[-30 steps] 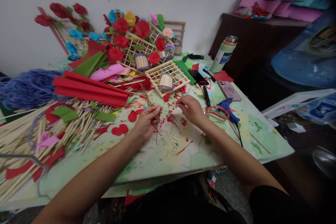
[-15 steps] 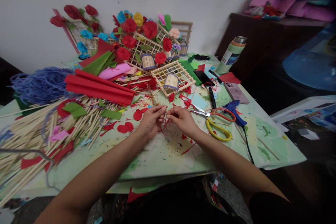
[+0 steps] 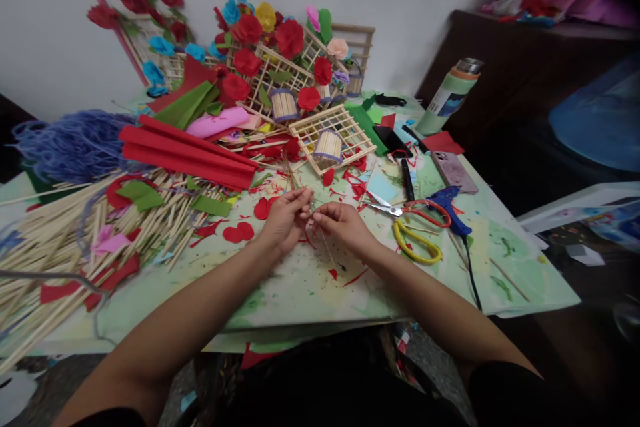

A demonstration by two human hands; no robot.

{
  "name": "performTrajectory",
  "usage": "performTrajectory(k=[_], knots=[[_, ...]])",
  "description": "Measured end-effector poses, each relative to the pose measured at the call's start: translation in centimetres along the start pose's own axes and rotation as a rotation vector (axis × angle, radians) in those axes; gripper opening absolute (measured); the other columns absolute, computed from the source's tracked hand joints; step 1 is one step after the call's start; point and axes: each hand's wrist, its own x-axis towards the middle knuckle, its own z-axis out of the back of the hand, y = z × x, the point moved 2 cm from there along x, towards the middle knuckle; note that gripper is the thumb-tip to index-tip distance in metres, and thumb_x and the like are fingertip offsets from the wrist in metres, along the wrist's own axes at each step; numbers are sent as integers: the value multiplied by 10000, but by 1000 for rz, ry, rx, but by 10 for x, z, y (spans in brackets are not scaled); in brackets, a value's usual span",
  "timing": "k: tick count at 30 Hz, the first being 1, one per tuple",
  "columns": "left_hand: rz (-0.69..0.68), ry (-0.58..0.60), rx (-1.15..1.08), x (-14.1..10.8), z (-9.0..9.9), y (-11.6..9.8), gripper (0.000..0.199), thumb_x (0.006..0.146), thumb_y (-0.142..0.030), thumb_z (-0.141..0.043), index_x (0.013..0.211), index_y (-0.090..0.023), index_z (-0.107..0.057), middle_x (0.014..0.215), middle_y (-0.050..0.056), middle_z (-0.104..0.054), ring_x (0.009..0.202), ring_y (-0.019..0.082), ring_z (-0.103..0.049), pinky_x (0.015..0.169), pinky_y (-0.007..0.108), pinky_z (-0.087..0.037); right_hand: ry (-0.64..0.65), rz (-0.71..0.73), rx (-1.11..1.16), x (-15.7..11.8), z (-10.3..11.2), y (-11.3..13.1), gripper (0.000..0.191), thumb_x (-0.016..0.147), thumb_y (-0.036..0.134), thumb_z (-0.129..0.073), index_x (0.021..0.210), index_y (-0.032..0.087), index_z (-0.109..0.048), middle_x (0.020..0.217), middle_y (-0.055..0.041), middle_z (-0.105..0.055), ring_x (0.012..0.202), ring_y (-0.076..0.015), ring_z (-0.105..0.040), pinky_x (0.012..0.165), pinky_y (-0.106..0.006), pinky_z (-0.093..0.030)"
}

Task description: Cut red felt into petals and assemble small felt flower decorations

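My left hand [image 3: 287, 219] and my right hand [image 3: 346, 225] meet above the middle of the table, fingertips nearly touching. Both are closed in a pinch on thin, pale stems [image 3: 327, 248], which hang down below the fingers. Their upper part is mostly hidden by my fingertips, and I cannot make out what they belong to. Red paper petals [image 3: 239, 232] lie left of my left hand. To the right of my right hand rest scissors [image 3: 395, 211], blades apart, with one red and one yellow handle loop. A blue glue gun [image 3: 453, 208] with a black cord lies beyond them.
Bamboo sticks [image 3: 65, 247], folded red paper [image 3: 190, 157] and purple yarn [image 3: 70, 145] cover the left side. A stick lattice [image 3: 350, 125] and paper flowers [image 3: 290, 39] stand behind. A green bottle [image 3: 447, 99] and a phone [image 3: 454, 172] are at the right.
The view has shifted slightly. The thin stems now slant down to the right below my fingers, and my right hand sits a little lower against the left.
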Motion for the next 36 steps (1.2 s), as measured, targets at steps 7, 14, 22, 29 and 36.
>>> performTrajectory(k=[7,14,22,29,36], knots=[[-114,-116,-77,10,9,-10,171,639,-117,-760,710,-120,-604,601,-54,-509,460,-10,-427,395,77,-316,129,-193,179,-6,-3,-5,273,738,427,-614,693,158,-613,571,19,-592,449,-73,-403,466,-217,-299],[-69,-22,35,7,7,-4,157,654,-161,-749,731,-102,-626,663,-4,-594,472,1,-434,396,95,-303,116,-191,234,-6,0,-8,296,718,446,-635,646,162,-591,544,26,-575,443,-68,-394,456,-212,-296],[-209,-103,86,13,14,-16,104,670,-132,-717,670,-121,-614,621,-8,-602,447,6,-417,393,106,-297,144,-193,211,-8,4,-9,275,745,434,-625,713,161,-617,571,31,-573,426,-56,-374,416,-204,-252],[-240,-184,46,21,23,-31,147,649,-157,-749,679,-129,-608,602,-27,-584,447,0,-431,394,89,-306,214,-243,160,-11,7,-13,306,730,451,-645,659,158,-591,535,41,-549,382,-42,-338,369,-194,-227],[-279,-113,58,19,19,-32,179,628,-198,-780,709,-135,-633,621,-27,-593,456,1,-443,399,89,-328,200,-226,105,-12,8,-12,312,713,458,-653,642,159,-601,541,25,-576,372,-42,-338,358,-192,-230]])
